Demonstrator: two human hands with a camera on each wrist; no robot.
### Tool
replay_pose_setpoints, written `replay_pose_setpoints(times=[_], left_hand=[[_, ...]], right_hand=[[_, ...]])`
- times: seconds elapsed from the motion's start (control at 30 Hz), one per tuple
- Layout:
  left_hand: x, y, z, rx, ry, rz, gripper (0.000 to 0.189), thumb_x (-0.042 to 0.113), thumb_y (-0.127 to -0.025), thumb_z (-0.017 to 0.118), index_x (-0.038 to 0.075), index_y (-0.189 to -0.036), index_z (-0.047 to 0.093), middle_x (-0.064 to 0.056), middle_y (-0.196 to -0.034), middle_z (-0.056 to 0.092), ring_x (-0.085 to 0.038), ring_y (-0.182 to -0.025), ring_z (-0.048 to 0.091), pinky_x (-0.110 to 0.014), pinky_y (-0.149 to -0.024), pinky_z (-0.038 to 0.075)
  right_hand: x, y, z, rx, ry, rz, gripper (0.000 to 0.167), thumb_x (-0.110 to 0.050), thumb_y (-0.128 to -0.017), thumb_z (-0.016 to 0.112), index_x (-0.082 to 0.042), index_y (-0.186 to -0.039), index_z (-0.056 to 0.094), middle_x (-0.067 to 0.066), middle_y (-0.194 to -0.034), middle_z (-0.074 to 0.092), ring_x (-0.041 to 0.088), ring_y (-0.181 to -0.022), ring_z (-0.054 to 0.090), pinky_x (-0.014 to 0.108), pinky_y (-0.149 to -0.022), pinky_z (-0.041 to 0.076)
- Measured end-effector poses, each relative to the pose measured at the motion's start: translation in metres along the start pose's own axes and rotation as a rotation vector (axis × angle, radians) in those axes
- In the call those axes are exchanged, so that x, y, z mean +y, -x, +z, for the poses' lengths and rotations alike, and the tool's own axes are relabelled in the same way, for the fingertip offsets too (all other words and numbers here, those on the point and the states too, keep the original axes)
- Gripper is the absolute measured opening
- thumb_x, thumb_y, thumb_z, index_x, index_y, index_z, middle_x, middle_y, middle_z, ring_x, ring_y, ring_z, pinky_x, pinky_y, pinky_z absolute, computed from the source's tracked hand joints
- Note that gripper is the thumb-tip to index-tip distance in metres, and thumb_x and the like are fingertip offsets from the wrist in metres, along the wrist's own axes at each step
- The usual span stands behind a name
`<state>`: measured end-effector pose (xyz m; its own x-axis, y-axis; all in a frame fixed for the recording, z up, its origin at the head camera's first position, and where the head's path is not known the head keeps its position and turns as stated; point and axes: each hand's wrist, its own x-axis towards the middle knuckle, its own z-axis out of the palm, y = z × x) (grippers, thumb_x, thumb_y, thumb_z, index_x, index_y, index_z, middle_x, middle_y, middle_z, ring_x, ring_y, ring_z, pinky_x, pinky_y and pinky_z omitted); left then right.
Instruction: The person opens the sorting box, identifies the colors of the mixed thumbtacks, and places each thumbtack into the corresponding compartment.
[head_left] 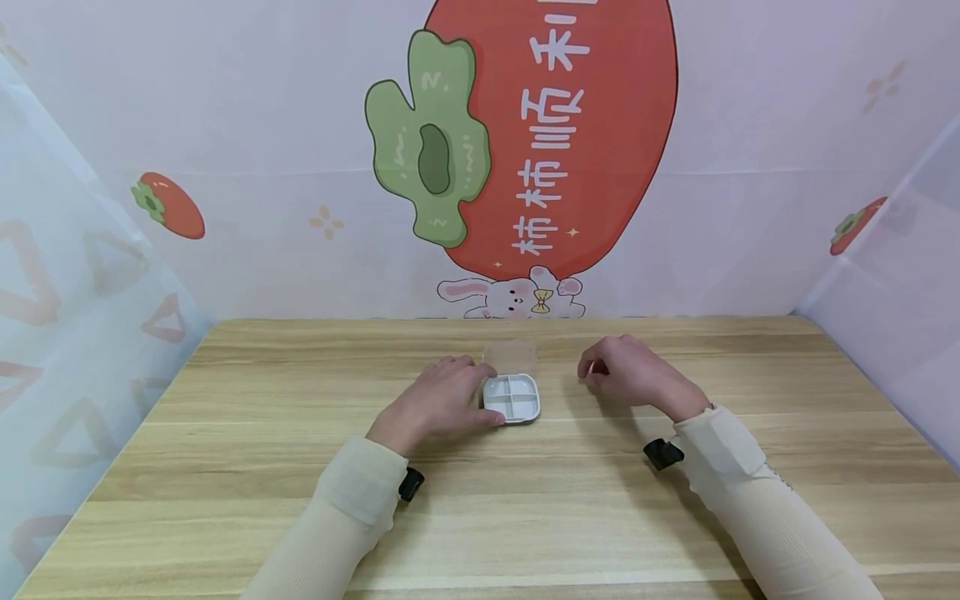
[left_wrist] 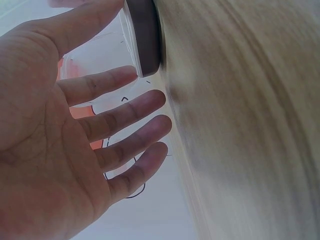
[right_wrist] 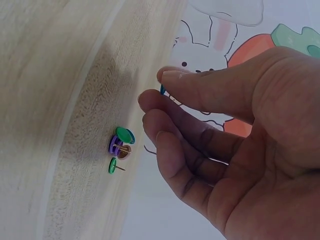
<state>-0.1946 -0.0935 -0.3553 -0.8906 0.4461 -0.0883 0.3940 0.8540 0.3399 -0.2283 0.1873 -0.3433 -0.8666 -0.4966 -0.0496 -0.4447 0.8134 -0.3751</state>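
Observation:
A small white pill box (head_left: 524, 407) with a cross divider lies on the table, its clear lid (head_left: 513, 355) swung back. My left hand (head_left: 442, 398) holds it at its left side, thumb at the front edge and index finger at the back corner. In the left wrist view the box (left_wrist: 145, 40) sits between these two, the other fingers spread. My right hand (head_left: 630, 372) hovers right of the box. Its thumb and index finger pinch a blue thumbtack (right_wrist: 162, 90), mostly hidden. Several thumbtacks (right_wrist: 125, 135), green, purple and brownish, lie on the table near this hand.
The wood-grain table (head_left: 480, 517) ends at a white printed backdrop (head_left: 285, 250) with a large persimmon and a rabbit. Printed cloth (head_left: 67, 333) also hangs along the left side. A black wrist device (head_left: 663, 454) sits under the right cuff.

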Motion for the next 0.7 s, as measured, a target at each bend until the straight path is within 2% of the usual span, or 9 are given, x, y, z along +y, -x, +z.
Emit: replay_pose_setpoints(times=[0.2, 0.47, 0.7], left_hand=[[0.0005, 0.0001, -0.0005, -0.004, 0.005, -0.006, 0.064, 0.045, -0.084, 0.082, 0.012, -0.135, 0.063, -0.009, -0.131, 0.061, -0.029, -0.12, 0.053, -0.051, -0.11, 0.037], [0.0001, 0.0002, 0.0, -0.003, 0.001, -0.004, 0.065, 0.045, -0.084, 0.082, 0.012, -0.136, 0.063, -0.009, -0.132, 0.061, -0.029, -0.121, 0.053, -0.051, -0.11, 0.037], [0.0006, 0.0007, -0.0004, -0.003, 0.007, -0.008, 0.064, 0.044, -0.084, 0.082, 0.012, -0.136, 0.063, -0.009, -0.13, 0.061, -0.029, -0.12, 0.053, -0.051, -0.111, 0.036]], right_hand=[[0.0009, -0.0007, 0.0006, 0.005, 0.009, -0.02, 0.02, 0.007, -0.087, 0.065, -0.01, -0.088, 0.077, 0.001, -0.085, 0.069, 0.018, -0.077, 0.058, 0.037, -0.072, 0.051], [0.001, -0.0005, 0.0013, 0.011, 0.005, -0.04, 0.013, 0.001, -0.085, 0.076, -0.012, -0.082, 0.074, -0.004, -0.076, 0.063, 0.015, -0.072, 0.054, 0.033, -0.068, 0.048], [-0.0009, 0.0006, 0.0014, 0.016, -0.001, -0.027, 0.015, 0.001, -0.085, 0.076, -0.013, -0.081, 0.073, -0.003, -0.076, 0.062, 0.017, -0.072, 0.054, 0.033, -0.068, 0.048]])
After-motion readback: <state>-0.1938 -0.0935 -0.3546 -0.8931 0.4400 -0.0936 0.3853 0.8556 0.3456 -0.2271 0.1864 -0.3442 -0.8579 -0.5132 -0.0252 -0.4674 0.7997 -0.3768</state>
